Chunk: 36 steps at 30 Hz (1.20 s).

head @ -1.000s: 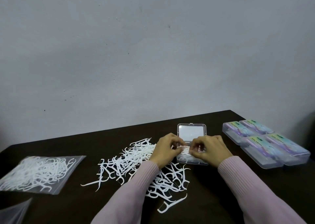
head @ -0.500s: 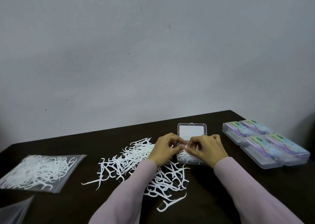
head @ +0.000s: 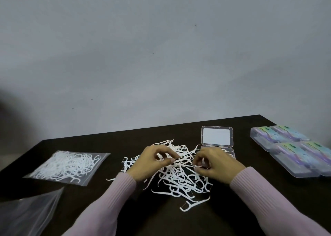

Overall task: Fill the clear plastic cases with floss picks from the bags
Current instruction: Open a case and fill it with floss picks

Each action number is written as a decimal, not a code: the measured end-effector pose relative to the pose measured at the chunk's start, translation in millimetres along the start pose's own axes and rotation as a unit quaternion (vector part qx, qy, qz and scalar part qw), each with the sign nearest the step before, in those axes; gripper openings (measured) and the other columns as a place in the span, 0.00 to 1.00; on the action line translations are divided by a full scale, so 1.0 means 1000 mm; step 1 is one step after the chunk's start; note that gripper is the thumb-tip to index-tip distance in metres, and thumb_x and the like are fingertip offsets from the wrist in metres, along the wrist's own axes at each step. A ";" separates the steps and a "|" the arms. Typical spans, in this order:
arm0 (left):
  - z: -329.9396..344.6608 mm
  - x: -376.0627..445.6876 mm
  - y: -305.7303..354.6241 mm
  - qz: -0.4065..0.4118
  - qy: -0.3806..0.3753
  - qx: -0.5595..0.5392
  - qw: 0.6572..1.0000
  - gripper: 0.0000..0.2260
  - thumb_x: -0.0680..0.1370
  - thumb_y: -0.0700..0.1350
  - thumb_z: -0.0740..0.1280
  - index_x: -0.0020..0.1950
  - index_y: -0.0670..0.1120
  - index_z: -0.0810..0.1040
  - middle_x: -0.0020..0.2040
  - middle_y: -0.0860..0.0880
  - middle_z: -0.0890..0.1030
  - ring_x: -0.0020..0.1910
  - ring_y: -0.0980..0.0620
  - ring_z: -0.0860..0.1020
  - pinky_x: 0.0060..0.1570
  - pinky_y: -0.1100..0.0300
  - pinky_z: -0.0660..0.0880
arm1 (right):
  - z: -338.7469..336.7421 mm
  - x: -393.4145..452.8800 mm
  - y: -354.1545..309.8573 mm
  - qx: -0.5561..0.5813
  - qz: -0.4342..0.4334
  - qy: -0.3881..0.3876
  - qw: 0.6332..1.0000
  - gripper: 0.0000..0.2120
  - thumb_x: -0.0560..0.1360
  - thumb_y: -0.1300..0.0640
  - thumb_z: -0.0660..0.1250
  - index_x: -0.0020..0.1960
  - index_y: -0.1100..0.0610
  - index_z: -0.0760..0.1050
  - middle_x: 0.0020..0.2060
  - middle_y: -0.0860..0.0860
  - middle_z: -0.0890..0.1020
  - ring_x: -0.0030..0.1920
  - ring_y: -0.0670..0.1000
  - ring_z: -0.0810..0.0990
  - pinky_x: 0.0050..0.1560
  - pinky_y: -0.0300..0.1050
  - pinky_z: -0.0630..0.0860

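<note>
Gathering step: left hand (head: pixel 154 161) and right hand (head: pixel 214 165), fingers curled, each seemingly pinched picks in the loose floss-pick pile (head: pixel 179 173). Open clear case (head: pixel 217 142) lay just beyond the right hand. Next: align picks, carry them in.

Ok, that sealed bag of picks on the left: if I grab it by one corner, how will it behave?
Likely floppy: the bag of picks is thin clear film lying flat on the table. Its loose picks would probably slide to the low end. It looks light for its size, so a push should skid it rather than tip it.
</note>
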<state>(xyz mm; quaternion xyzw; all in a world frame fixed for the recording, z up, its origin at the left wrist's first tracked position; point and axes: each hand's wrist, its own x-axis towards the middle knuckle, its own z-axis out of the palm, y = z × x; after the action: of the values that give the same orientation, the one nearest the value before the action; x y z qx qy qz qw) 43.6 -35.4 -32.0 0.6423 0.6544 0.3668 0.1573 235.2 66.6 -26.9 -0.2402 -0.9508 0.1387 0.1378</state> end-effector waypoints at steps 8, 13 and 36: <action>-0.014 -0.040 -0.011 -0.013 -0.072 0.058 0.996 0.18 0.67 0.53 0.77 0.55 0.59 0.81 0.58 0.63 0.78 0.60 0.66 0.70 0.60 0.72 0.63 | 0.016 -0.011 -0.032 -0.119 0.023 -0.102 0.987 0.39 0.65 0.28 0.61 0.69 0.49 0.64 0.65 0.46 0.68 0.65 0.47 0.67 0.64 0.49 0.69; -0.007 -0.045 -0.013 -0.013 -0.110 0.098 0.989 0.23 0.65 0.55 0.77 0.59 0.62 0.77 0.60 0.66 0.75 0.62 0.66 0.67 0.65 0.66 0.63 | 0.019 -0.012 -0.040 -0.112 0.001 -0.037 0.993 0.23 0.71 0.40 0.66 0.62 0.50 0.72 0.58 0.46 0.75 0.58 0.47 0.73 0.55 0.43 0.72; 0.007 -0.036 -0.014 -0.007 -0.019 0.099 0.995 0.22 0.70 0.49 0.75 0.63 0.51 0.77 0.50 0.58 0.80 0.47 0.63 0.76 0.48 0.73 0.70 | 0.007 -0.006 -0.019 -0.023 0.026 -0.002 0.999 0.09 0.72 0.55 0.70 0.52 0.54 0.80 0.45 0.49 0.83 0.43 0.45 0.79 0.50 0.37 0.76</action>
<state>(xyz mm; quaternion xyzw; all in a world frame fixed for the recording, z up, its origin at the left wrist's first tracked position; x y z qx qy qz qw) 43.1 -66.4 -55.8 0.6572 0.6885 0.2868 0.1084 230.5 46.3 -28.4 -0.2675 -0.9475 0.1206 0.1267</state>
